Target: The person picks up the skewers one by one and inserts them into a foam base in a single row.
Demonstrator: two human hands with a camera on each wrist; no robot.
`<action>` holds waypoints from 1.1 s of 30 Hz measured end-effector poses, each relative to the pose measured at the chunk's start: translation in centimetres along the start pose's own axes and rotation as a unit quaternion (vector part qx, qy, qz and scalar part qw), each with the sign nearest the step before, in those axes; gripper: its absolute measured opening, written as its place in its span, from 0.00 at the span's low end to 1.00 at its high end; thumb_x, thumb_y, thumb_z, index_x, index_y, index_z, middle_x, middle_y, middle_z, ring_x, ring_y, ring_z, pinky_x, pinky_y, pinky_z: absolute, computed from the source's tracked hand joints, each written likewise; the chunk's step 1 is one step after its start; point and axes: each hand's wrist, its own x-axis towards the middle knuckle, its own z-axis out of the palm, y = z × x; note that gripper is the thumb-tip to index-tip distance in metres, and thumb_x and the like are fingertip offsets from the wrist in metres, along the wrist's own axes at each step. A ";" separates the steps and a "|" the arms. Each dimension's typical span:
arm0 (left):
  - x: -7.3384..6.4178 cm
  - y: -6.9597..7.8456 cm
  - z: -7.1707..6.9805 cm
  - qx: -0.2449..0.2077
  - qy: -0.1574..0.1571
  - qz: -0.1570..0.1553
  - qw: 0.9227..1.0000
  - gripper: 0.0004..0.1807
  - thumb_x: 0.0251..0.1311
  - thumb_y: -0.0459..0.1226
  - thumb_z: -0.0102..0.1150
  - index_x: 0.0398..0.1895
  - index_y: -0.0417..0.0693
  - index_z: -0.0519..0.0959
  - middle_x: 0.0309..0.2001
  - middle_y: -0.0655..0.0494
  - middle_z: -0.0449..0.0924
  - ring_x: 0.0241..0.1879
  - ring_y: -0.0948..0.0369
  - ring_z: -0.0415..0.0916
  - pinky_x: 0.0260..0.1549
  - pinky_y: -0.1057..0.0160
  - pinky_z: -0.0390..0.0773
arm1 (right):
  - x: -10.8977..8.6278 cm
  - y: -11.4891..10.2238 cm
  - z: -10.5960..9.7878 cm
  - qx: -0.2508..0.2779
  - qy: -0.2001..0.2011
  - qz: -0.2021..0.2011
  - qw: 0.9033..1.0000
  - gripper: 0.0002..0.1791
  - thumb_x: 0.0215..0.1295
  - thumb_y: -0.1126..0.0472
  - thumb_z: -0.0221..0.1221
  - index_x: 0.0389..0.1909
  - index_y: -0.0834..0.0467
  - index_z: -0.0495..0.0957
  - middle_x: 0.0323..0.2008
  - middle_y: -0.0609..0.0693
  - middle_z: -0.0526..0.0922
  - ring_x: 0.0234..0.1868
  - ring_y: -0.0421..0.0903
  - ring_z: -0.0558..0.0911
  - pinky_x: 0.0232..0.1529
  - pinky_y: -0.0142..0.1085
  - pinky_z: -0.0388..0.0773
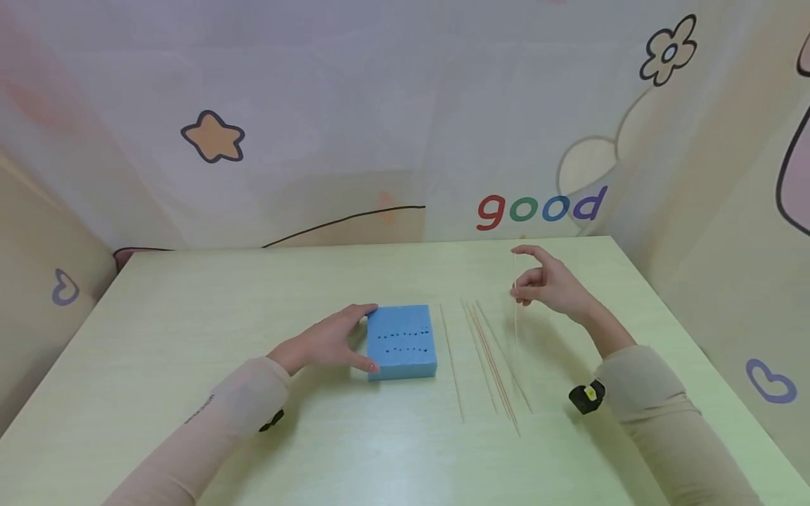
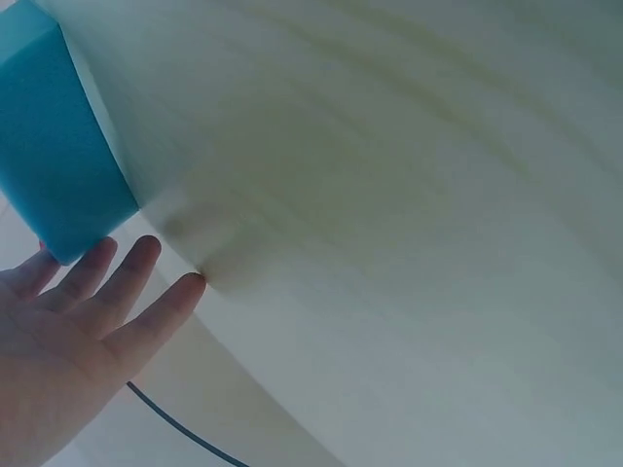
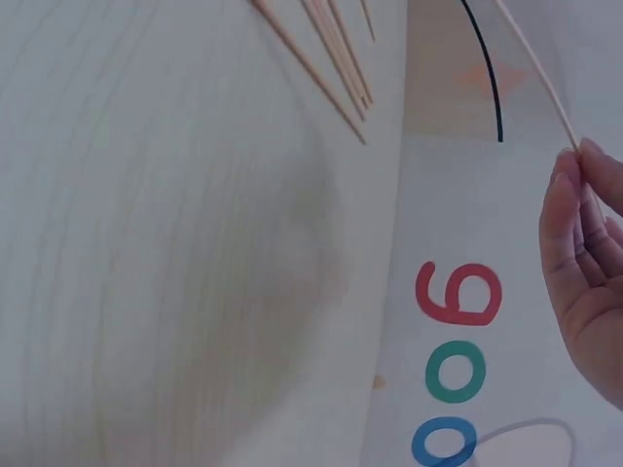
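A blue foam block (image 1: pixel 401 358) with two rows of small dark holes in its top lies flat on the table. My left hand (image 1: pixel 332 343) holds its left side, thumb at the near corner and a finger at the far corner. In the left wrist view the other fingers (image 2: pixel 127 277) extend beside the block (image 2: pixel 58 146). My right hand (image 1: pixel 550 284) pinches a thin wooden skewer (image 1: pixel 515 323) between thumb and fingers. Its index fingertip is at the skewer's upper end. The skewer stands nearly upright, right of the block. In the right wrist view it (image 3: pixel 540 73) slants from the fingertips (image 3: pixel 565 180).
Several loose skewers (image 1: pixel 487 351) lie roughly side by side on the table, right of the block. A single skewer (image 1: pixel 452 365) lies nearer the block. A printed cloth backdrop (image 1: pixel 348 105) rises behind the pale wooden table (image 1: pixel 190 309) and along its sides.
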 end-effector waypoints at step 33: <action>0.0 0.0 0.2 -0.017 0.005 -0.010 1.000 0.59 0.34 0.59 0.71 0.69 0.48 0.51 0.68 0.50 0.54 0.65 0.53 0.53 0.62 0.51 0.55 | -0.1 -8.5 6.4 0.064 0.140 -0.240 0.958 0.08 0.53 0.71 0.62 0.34 0.71 0.77 0.29 0.57 0.82 0.29 0.43 0.82 0.34 0.31 0.79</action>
